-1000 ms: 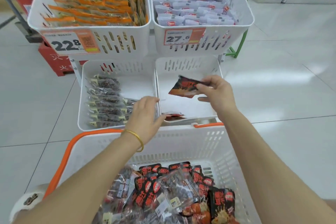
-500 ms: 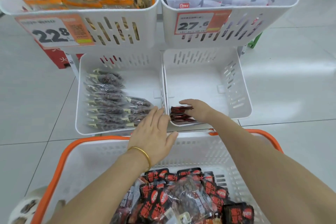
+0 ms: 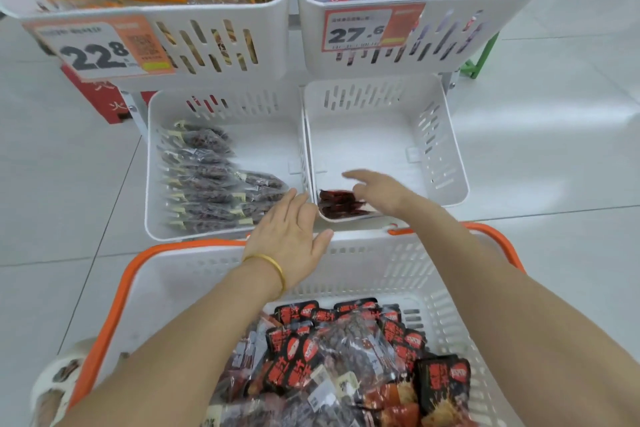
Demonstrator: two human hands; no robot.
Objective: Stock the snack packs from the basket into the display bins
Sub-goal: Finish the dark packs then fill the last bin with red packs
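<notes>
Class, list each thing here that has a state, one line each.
Left hand: open, holding nothing.
Right hand: open, by the red packs.
Lower right bin: nearly bare, few red packs.
Lower left bin: partly filled.
Upper left bin: full.
Upper right bin: full.
Basket: holds many packs.

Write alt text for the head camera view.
A person's open right hand reaches over a stack of red snack packs in the near corner of the lower right bin. The open left hand hovers beside it, over the far edge of an orange-rimmed basket holding more packs.
</notes>
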